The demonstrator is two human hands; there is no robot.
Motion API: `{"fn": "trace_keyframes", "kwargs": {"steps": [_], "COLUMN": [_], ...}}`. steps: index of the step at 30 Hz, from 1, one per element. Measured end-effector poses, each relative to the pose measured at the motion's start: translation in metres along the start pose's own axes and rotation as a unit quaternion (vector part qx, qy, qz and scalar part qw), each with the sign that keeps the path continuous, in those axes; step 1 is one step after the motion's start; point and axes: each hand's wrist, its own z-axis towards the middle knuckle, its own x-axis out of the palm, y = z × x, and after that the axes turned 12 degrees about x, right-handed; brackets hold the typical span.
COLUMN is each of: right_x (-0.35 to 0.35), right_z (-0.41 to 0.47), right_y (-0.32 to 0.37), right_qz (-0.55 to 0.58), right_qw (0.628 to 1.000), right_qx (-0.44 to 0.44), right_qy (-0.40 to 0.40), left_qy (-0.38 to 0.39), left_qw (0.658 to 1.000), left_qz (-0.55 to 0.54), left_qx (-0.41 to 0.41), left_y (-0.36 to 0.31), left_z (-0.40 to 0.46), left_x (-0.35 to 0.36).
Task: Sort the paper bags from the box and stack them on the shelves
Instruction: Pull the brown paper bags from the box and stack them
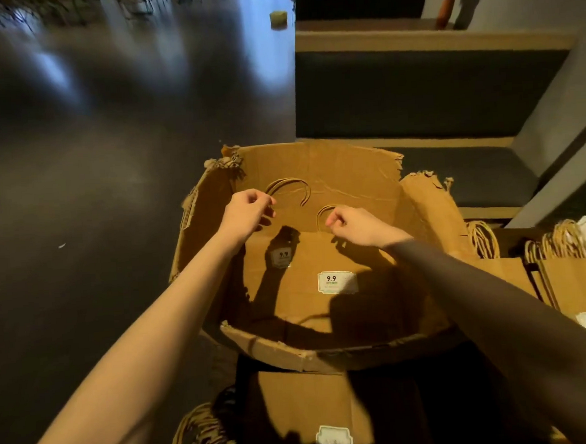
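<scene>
Left hand (pixel 248 209) pinches 1 twisted-paper handle (pixel 288 189); right hand (pixel 355 226) pinches the other handle (pixel 323 214), each grip clamped to lift a flat paper bag (pixel 321 254) evenly from the torn cardboard box (pixel 327 353) (more bags lie right). Shelves (pixel 428 42) stand beyond.

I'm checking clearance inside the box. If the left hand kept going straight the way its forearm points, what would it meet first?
Probably the far wall of the cardboard box, just past the twisted bag handle that the left hand pinches; depth here is hard to judge.
</scene>
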Motion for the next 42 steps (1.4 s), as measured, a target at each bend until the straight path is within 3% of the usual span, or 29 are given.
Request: {"fn": "trace_keyframes", "kwargs": {"steps": [7,14,22,28,30,32,39,42], "right_x": [0.041,0.082,0.101,0.105,0.102,0.102,0.093,0.078], "right_z": [0.077,0.119,0.120,0.114,0.114,0.115,0.116,0.119], "right_y": [0.003,-0.001,-0.003,-0.003,-0.001,0.005,0.020,0.031], "right_qz": [-0.074,-0.156,-0.252,-0.265,-0.292,-0.324,-0.417,-0.303], "right_qw": [0.994,0.983,0.967,0.964,0.956,0.940,0.902,0.944], "right_qx": [0.031,0.037,-0.004,-0.018,-0.022,-0.060,-0.084,-0.125], "right_qy": [0.071,0.086,-0.027,0.007,-0.012,-0.084,-0.071,-0.029], "left_qy": [-0.015,-0.046,-0.047,-0.042,-0.043,-0.044,-0.047,-0.051], "left_qw": [0.999,0.996,0.995,0.995,0.995,0.995,0.994,0.994], "left_qz": [0.018,0.031,0.028,0.023,0.021,0.018,0.015,0.011], "left_qx": [-0.035,-0.075,-0.082,-0.084,-0.086,-0.090,-0.094,-0.093], "left_y": [0.027,0.047,0.048,0.048,0.048,0.049,0.050,0.052], "left_z": [0.036,0.038,0.037,0.037,0.037,0.037,0.033,0.031], "left_x": [-0.002,-0.004,-0.002,-0.001,-0.002,-0.003,-0.006,-0.008]}}
